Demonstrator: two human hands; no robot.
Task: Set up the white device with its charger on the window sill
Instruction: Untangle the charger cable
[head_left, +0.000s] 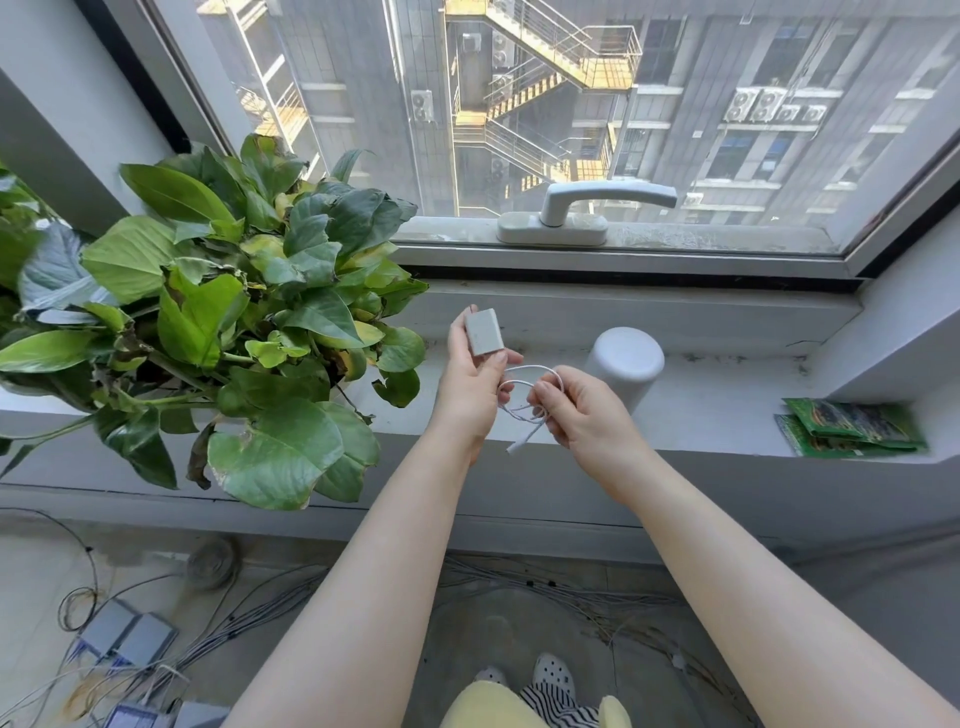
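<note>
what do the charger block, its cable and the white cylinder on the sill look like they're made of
Charger block: apparently hard plastic, matte off-white, with flat faces and crisp edges. Cable: thin white flexible cord, probably rubbery plastic sheathing, since it holds loose loops between the left hand and right hand. White cylinder: seemingly smooth moulded plastic, with a soft sheen and rounded top edge, though a coated finish can't be excluded.

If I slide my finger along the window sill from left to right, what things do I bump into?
Leafy green potted plant → small white charger block in the left hand → right hand holding the coiled white cable → white cylinder device → green packets.
</note>
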